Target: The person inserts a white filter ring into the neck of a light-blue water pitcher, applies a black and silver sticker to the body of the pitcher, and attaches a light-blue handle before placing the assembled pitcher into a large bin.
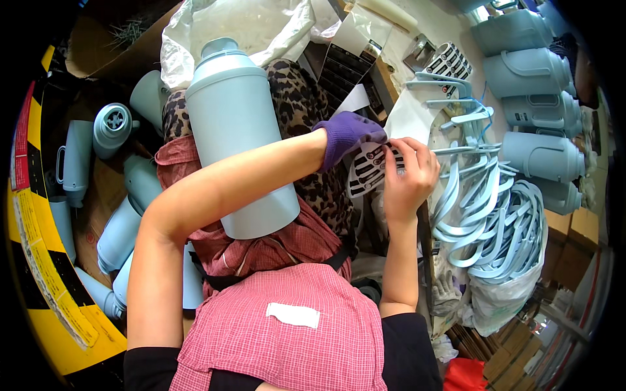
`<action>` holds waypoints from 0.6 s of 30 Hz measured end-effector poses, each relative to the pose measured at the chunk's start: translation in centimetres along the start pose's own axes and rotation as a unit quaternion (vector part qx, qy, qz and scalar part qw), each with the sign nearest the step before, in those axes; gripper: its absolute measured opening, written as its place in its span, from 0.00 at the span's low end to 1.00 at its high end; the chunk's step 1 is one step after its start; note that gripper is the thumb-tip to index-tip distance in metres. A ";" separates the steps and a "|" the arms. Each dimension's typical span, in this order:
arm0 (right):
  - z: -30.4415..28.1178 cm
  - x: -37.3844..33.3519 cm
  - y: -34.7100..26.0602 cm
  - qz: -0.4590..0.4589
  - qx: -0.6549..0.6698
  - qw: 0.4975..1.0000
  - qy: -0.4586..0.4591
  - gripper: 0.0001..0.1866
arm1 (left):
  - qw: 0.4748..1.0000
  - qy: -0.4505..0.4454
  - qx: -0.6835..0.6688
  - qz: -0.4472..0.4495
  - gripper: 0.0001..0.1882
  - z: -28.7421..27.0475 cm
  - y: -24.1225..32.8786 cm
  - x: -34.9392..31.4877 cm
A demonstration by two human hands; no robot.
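Note:
A light blue vacuum flask [238, 124] lies across my lap, its neck pointing away from me. My left forearm crosses over it. My left hand [355, 135], in a purple glove, closes on a white sheet of black stickers [368, 173] to the right of the flask. At the sheet's upper right edge, the thumb and fingers of my bare right hand [414, 177] pinch together. Whether a single sticker is between those fingertips is too small to tell.
On the bench to the right lie a pile of light blue handles [489, 228], another sticker sheet [450, 62] and a row of blue flasks [544, 156]. More flask bodies [120, 234] lie at left, beside a yellow-and-black striped edge [42, 228]. A plastic bag [261, 29] is ahead.

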State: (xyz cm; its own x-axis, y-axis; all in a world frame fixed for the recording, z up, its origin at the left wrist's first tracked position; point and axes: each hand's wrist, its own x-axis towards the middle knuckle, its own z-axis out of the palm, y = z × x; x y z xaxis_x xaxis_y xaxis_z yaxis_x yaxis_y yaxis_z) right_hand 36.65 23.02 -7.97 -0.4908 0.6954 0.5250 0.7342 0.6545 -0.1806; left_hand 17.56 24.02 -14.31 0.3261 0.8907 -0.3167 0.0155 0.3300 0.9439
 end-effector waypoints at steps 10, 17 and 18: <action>0.4 -0.3 0.1 -0.040 0.005 0.999 0.037 0.07 | 0.990 0.018 0.080 0.112 0.12 0.7 -1.5 0.7; -4.4 -1.2 -4.8 0.071 0.358 0.929 -0.065 0.09 | 0.945 0.241 -0.179 0.133 0.28 0.6 4.6 -5.6; -4.5 -1.0 -5.4 0.130 0.424 0.892 -0.082 0.08 | 0.944 0.190 -0.221 0.154 0.24 -0.3 4.7 -8.9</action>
State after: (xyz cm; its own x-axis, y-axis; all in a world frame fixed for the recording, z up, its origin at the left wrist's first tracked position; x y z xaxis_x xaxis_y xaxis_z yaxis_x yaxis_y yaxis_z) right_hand 35.30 17.44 -3.74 -0.4680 0.8455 0.2570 0.2481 0.4048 -0.8801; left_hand 14.39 17.72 -7.10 -0.1127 0.9860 -0.1233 -0.4482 0.0603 0.8919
